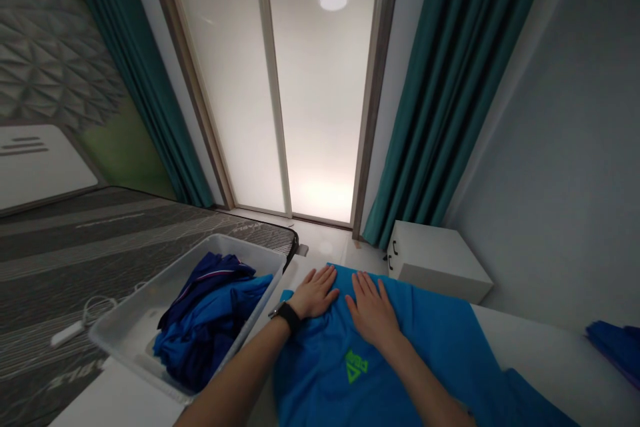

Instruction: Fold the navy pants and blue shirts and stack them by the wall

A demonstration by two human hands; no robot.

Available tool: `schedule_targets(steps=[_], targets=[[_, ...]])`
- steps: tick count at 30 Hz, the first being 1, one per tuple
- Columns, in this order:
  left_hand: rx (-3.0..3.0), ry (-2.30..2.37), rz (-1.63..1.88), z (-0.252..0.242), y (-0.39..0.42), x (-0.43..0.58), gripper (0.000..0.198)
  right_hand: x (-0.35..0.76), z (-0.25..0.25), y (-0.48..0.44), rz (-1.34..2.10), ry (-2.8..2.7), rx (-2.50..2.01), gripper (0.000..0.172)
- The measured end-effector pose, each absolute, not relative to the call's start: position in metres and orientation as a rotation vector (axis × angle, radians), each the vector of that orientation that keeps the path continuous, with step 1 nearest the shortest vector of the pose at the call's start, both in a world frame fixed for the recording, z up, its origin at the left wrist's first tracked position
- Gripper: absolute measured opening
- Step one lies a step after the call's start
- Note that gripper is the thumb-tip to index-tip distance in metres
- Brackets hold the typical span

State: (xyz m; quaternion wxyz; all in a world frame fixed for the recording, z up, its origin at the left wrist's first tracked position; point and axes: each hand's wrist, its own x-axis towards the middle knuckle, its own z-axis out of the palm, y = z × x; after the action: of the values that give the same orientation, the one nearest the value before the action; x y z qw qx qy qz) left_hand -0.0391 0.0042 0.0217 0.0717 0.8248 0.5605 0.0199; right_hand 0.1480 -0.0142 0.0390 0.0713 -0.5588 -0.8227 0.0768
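A bright blue T-shirt (430, 320) with a green logo lies spread on a white table (530, 327). My left hand (315, 292), with a dark watch on its wrist, rests flat on the shirt near its far left edge. Beside it, my right hand (371, 307) presses flat on the cloth above the logo, fingers stretched out. Neither hand grips anything. The shirt's near part runs out of view at the bottom.
To the left stands a translucent plastic bin (117, 333) holding crumpled blue clothes (210, 313). Behind it is a bed with a grey mattress (45, 260) and a white power strip (67, 333). A white cabinet (440, 253) stands beyond the table; dark blue cloth (617, 347) lies far right.
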Motion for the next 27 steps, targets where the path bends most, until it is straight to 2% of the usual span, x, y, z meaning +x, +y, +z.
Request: schedule_targets(steps=[6,11,19,27], targets=[[2.466,1.787,0.053,0.032,0.026,-0.072,0.048,0.168,0.035,-0.034,0.246,-2.470,-1.676,0.063],[2.508,1.925,0.163,0.043,0.014,-0.048,0.045,0.184,0.019,-0.038,0.313,-2.474,-1.700,0.064],[2.569,1.886,0.356,0.004,-0.036,0.001,0.056,0.186,0.012,-0.047,0.238,-2.466,-1.782,0.064],[2.574,1.887,0.360,0.006,-0.051,-0.026,0.054,0.189,0.012,-0.058,0.239,-2.390,-1.919,0.066]])
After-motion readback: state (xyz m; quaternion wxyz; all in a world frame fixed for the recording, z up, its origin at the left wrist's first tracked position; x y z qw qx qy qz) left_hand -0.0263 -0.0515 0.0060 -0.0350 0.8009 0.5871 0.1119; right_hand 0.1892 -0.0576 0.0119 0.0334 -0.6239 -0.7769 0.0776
